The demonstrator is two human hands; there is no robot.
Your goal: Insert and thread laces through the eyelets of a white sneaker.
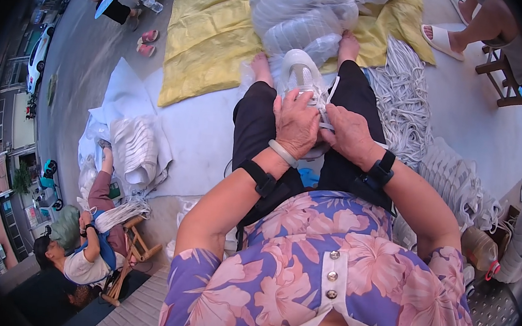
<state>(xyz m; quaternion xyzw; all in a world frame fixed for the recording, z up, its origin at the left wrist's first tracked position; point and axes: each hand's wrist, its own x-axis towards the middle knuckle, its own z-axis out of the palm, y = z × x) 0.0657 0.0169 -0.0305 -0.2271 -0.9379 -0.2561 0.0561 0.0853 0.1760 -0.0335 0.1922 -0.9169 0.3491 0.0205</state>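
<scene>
A white and grey sneaker [302, 73] rests between my thighs with its toe pointing away from me. My left hand [296, 121] lies over its upper, fingers bent and gripping it around the tongue and eyelets. On the shoe's right side my right hand [347, 132] is closed, with thumb and forefinger pinching a white shoelace [327, 126]. A loose lace end sticks up beside the toe. The heel of the shoe is mostly hidden under my hands and wrists.
Beyond my feet, a plastic-wrapped bundle [306, 16] lies on yellow sheeting [204, 38]. White laces [402, 101] are heaped to my right, near stacked shoe parts [454, 181] and a plastic jug [480, 250]. Another stack of uppers [133, 147] lies left. Other people sit around.
</scene>
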